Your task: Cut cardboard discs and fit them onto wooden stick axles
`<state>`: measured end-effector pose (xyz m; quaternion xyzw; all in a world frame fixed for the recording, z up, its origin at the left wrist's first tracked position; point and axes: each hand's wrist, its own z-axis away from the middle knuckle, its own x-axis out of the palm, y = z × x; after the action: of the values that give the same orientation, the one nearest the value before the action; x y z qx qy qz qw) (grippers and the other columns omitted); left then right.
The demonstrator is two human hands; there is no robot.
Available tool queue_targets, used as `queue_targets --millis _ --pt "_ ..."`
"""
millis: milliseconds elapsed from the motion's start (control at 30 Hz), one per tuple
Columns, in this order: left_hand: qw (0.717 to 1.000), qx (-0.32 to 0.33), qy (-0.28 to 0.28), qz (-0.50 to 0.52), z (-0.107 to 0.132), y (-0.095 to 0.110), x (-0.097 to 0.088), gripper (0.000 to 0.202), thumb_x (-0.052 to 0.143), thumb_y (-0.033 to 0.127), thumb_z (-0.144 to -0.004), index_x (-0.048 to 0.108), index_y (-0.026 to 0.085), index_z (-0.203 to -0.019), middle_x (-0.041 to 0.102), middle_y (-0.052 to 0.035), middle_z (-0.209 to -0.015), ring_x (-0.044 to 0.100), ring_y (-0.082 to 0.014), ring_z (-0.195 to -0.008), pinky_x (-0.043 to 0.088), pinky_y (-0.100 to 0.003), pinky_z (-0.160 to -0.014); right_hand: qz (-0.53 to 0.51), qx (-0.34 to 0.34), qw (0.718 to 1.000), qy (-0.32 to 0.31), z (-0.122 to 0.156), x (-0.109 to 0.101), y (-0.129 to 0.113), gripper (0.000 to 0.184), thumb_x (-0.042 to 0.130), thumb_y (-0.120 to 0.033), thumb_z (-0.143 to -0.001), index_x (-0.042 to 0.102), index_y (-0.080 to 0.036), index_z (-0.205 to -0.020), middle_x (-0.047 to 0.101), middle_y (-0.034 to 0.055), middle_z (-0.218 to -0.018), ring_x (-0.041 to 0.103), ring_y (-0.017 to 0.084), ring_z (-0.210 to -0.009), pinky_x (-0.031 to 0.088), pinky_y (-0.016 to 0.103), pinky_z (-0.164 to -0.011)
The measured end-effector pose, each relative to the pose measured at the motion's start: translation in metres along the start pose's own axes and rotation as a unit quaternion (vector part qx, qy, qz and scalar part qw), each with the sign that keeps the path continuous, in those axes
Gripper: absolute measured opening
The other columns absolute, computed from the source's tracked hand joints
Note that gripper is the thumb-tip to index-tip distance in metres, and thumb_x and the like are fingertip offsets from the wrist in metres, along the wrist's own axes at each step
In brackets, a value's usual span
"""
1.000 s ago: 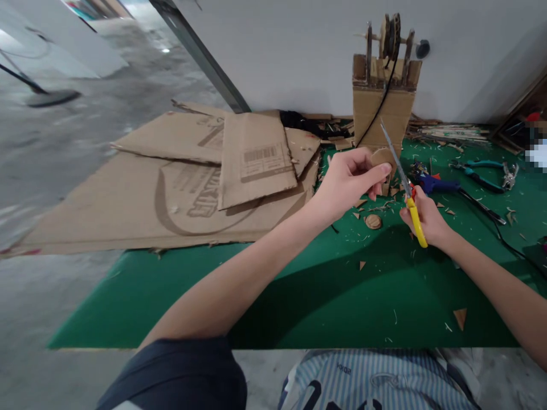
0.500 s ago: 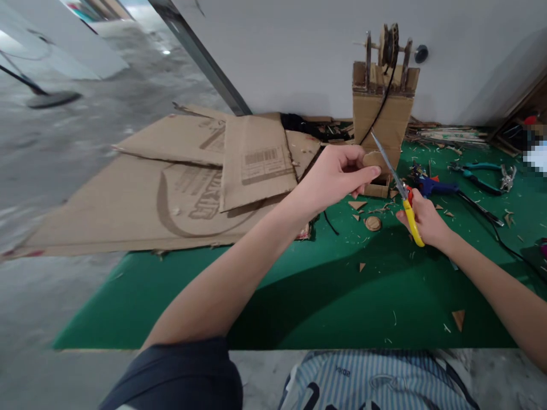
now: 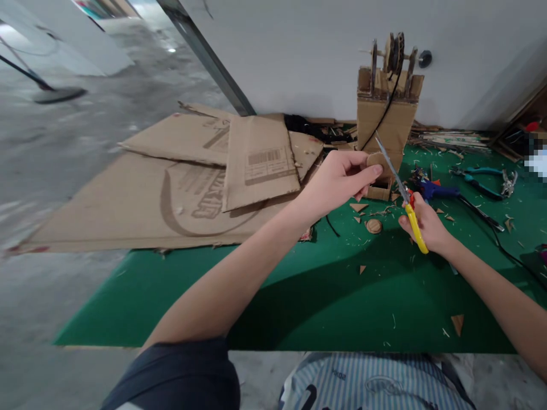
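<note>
Left hand (image 3: 347, 177) is still pinching a rounded tan cardboard piece (image 3: 376, 159), right hand (image 3: 429, 226) still gripping yellow-handled metal scissors (image 3: 413, 220) beside it, cutting apparently continuing.

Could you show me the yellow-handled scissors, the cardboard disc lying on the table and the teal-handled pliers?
Scissors (image 3: 403, 191): head view, blades just above the pivot.
Cardboard disc (image 3: 374, 226): head view, middle of its upper face.
Pliers (image 3: 485, 170): head view, the farther teal handle.
</note>
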<state>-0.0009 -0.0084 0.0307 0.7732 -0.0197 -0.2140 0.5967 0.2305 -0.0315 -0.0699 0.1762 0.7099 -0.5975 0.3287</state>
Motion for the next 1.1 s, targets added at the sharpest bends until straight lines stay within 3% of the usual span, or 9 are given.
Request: queue_targets --millis 133,433,667,967,1100 --pt "1.0 -0.008 -0.001 0.007 0.0 -0.001 0.003 0.034 0.062 0.023 -0.093 0.052 0.017 -0.06 0.055 0.0025 -0.051 0.049 -0.0048 -0.047 0.039 -0.017 -0.048 -0.017 0.024 1.0 -0.006 0.001 -0.001 -0.003 0.054 0.065 -0.069 -0.077 0.036 -0.026 -0.096 0.057 0.0 -0.081 0.057 0.018 -0.065 0.04 0.033 -0.062" --pt "1.0 0.005 -0.001 0.0 0.0 -0.003 0.003 0.035 0.063 0.021 -0.093 0.051 0.017 -0.06 0.053 0.0034 -0.049 0.048 -0.0044 -0.044 0.036 -0.017 -0.045 -0.005 -0.011 1.0 0.003 0.0 -0.001 0.001 0.044 0.064 -0.058 -0.081 0.034 -0.028 -0.092 0.053 -0.0047 -0.067 0.053 0.018 -0.055 0.036 0.032 -0.056" --pt "0.992 0.019 0.024 0.123 0.001 -0.019 0.022 0.033 0.064 0.029 -0.095 0.054 0.018 -0.066 0.054 0.0038 -0.052 0.049 -0.005 -0.045 0.039 -0.018 -0.046 -0.024 -0.024 0.999 0.006 -0.002 -0.002 0.0 0.045 0.063 -0.057 -0.079 0.03 -0.029 -0.089 0.053 -0.0051 -0.065 0.05 0.017 -0.052 0.034 0.031 -0.055" --pt "0.999 0.047 0.021 -0.006 0.0 -0.01 0.01 0.039 0.062 0.02 -0.093 0.043 0.021 -0.06 0.05 0.0051 -0.047 0.045 -0.0045 -0.042 0.032 -0.019 -0.043 0.013 0.006 1.0 -0.01 -0.004 -0.005 0.001 0.043 0.062 -0.057 -0.079 0.032 -0.028 -0.09 0.052 -0.0038 -0.066 0.049 0.017 -0.055 0.034 0.032 -0.057" --pt "0.997 0.051 0.009 -0.053 -0.001 -0.007 0.004 0.036 0.061 0.019 -0.093 0.046 0.02 -0.06 0.05 0.0049 -0.048 0.045 -0.0055 -0.043 0.031 -0.02 -0.041 0.039 0.01 0.999 -0.011 -0.003 -0.005 0.0 0.043 0.061 -0.056 -0.08 0.031 -0.028 -0.09 0.052 -0.0029 -0.066 0.05 0.018 -0.056 0.034 0.033 -0.057"
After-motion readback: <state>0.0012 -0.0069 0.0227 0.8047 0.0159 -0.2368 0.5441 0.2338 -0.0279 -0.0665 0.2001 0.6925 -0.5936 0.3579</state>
